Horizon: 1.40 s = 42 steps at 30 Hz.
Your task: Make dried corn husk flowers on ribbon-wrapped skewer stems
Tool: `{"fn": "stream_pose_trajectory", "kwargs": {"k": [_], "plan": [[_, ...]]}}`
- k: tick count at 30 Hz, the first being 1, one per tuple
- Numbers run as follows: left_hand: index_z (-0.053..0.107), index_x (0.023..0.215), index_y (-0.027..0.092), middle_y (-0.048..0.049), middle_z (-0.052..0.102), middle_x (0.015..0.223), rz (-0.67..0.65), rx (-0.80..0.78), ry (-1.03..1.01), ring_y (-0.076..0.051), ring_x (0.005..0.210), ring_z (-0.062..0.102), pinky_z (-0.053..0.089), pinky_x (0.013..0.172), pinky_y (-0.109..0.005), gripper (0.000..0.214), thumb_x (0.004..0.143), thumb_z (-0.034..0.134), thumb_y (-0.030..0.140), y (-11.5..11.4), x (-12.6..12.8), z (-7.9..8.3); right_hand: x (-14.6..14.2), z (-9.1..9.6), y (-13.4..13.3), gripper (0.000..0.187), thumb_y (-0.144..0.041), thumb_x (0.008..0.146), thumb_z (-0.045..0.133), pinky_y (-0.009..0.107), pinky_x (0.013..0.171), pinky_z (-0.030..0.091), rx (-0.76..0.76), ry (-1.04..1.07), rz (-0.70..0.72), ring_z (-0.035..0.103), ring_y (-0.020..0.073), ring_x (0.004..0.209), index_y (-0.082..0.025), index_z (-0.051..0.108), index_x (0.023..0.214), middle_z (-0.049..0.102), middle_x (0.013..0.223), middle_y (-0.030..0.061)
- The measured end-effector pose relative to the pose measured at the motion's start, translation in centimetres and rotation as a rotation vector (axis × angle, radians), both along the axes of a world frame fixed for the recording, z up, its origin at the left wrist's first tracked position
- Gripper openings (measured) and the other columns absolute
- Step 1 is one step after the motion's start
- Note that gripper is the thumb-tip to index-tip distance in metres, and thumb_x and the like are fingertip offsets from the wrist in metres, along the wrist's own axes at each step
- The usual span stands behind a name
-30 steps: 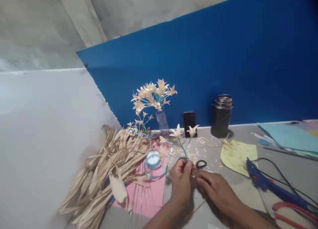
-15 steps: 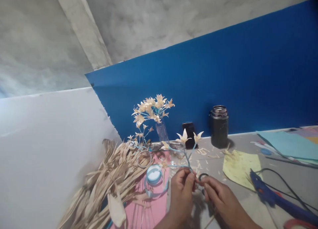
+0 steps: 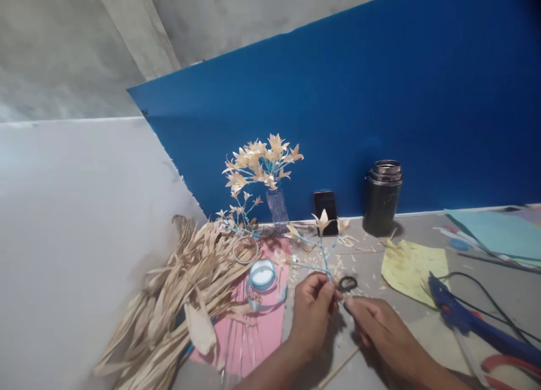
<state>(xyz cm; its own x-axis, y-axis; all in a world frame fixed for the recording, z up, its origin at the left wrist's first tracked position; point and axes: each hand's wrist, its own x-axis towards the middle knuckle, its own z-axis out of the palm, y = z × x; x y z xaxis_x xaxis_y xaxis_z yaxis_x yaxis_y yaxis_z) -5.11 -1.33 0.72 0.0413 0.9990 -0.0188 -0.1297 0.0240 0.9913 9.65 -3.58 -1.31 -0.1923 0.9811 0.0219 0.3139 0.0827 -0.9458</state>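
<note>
My left hand (image 3: 311,310) pinches the base of a small blue-wrapped stem (image 3: 323,256) topped with cream husk flowers (image 3: 322,220). My right hand (image 3: 374,324) is closed right beside it, fingertips meeting the stem's lower end; what it grips there is too small to make out. Black scissors handles (image 3: 347,283) lie just behind the fingers. A roll of light blue ribbon (image 3: 261,276) sits on pink paper (image 3: 257,328) to the left.
A heap of dried corn husks (image 3: 177,300) fills the left. A vase of finished husk flowers (image 3: 262,170), a phone (image 3: 325,205) and a dark flask (image 3: 382,197) stand against the blue board. Yellow paper (image 3: 416,269), a blue glue gun (image 3: 469,322) and cords lie on the right.
The view tipped up and came back down. My hands stay together on the stem, which has turned so fewer flowers show at its top.
</note>
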Motion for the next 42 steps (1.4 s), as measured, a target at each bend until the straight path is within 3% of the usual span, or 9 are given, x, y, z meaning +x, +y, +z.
{"fn": "stream_pose_trajectory", "kwargs": {"k": [2,7,14,21,28,33,36,39,42], "plan": [[0.063,0.071,0.016,-0.0043,0.063,0.065,0.007,-0.008,-0.013,-0.011,0.055,0.048,0.038,0.056,-0.024,0.038,0.077,0.073,0.052,0.1,-0.1,-0.2,-0.1,-0.1,0.1,0.047,-0.055,0.095,0.041,0.027,0.059,0.038,0.005,0.016,-0.007,0.049,0.0164,0.059,-0.023,0.048,0.062,0.051,0.059,-0.0023],[0.068,0.07,0.016,-0.0075,0.066,0.072,0.036,-0.013,-0.019,-0.018,0.069,0.06,0.048,0.066,-0.028,0.033,0.072,0.08,0.047,0.0,-0.2,-1.3,-0.3,-0.1,0.4,0.018,-0.039,0.082,0.059,0.026,0.059,0.039,0.035,-0.024,-0.003,0.05,0.016,0.061,-0.022,0.062,0.083,0.06,0.069,-0.0029],[0.072,0.077,0.018,-0.009,0.068,0.082,0.017,-0.004,0.004,-0.022,0.083,0.064,0.052,0.077,-0.031,0.024,0.073,0.079,0.041,-0.1,-0.2,-2.5,-0.2,0.0,0.5,0.024,-0.042,0.084,0.054,0.028,0.061,0.041,0.082,-0.08,-0.018,0.055,0.0186,0.063,-0.022,0.059,0.07,0.063,0.066,-0.0003],[0.075,0.085,0.017,-0.0101,0.071,0.086,-0.012,0.032,0.024,-0.022,0.083,0.065,0.051,0.077,-0.03,0.024,0.08,0.072,0.04,-0.4,-0.1,-2.4,-0.1,-0.1,0.6,0.023,-0.04,0.084,0.053,0.029,0.065,0.044,0.11,-0.12,-0.016,0.059,0.0206,0.068,-0.022,0.061,0.072,0.067,0.07,0.0013],[0.077,0.083,0.017,-0.007,0.068,0.084,-0.093,0.216,0.131,-0.02,0.084,0.063,0.049,0.079,-0.03,0.02,0.087,0.061,0.028,-0.6,-0.2,-1.5,0.2,-0.2,0.7,0.022,-0.036,0.085,0.051,0.033,0.071,0.049,0.122,-0.142,-0.016,0.066,0.0242,0.075,-0.023,0.066,0.077,0.075,0.08,0.0057],[0.079,0.085,0.021,-0.0072,0.071,0.087,-0.088,0.324,0.257,-0.021,0.089,0.064,0.05,0.083,-0.032,0.021,0.09,0.06,0.027,-0.9,-0.4,-2.0,0.3,-0.6,0.9,0.032,-0.041,0.086,0.05,0.04,0.092,0.051,0.121,-0.197,-0.056,0.071,0.0293,0.097,-0.021,0.074,0.094,0.079,0.102,0.0129],[0.08,0.088,0.025,-0.0072,0.075,0.09,-0.025,0.402,0.285,-0.023,0.092,0.066,0.051,0.089,-0.036,0.019,0.089,0.062,0.031,-1.1,-0.4,-2.3,0.3,-0.4,0.7,0.03,-0.038,0.086,0.047,0.038,0.09,0.052,0.128,-0.284,-0.083,0.072,0.0279,0.093,-0.024,0.073,0.084,0.079,0.094,0.0109],[0.08,0.086,0.026,-0.0075,0.075,0.084,-0.079,0.338,0.31,-0.024,0.084,0.066,0.051,0.088,-0.038,0.022,0.091,0.061,0.034,-1.3,-0.5,-2.2,0.4,-0.1,0.5,0.031,-0.037,0.088,0.044,0.036,0.085,0.053,0.145,-0.344,-0.076,0.072,0.0266,0.087,-0.025,0.071,0.078,0.078,0.085,0.0087],[0.08,0.085,0.025,-0.007,0.074,0.08,-0.137,0.281,0.358,-0.022,0.08,0.065,0.051,0.084,-0.036,0.026,0.094,0.057,0.031,-1.3,-0.6,-1.6,0.5,-0.4,0.5,0.034,-0.038,0.086,0.044,0.04,0.086,0.053,0.124,-0.371,-0.088,0.071,0.0286,0.088,-0.022,0.074,0.088,0.078,0.089,0.0104]]}}
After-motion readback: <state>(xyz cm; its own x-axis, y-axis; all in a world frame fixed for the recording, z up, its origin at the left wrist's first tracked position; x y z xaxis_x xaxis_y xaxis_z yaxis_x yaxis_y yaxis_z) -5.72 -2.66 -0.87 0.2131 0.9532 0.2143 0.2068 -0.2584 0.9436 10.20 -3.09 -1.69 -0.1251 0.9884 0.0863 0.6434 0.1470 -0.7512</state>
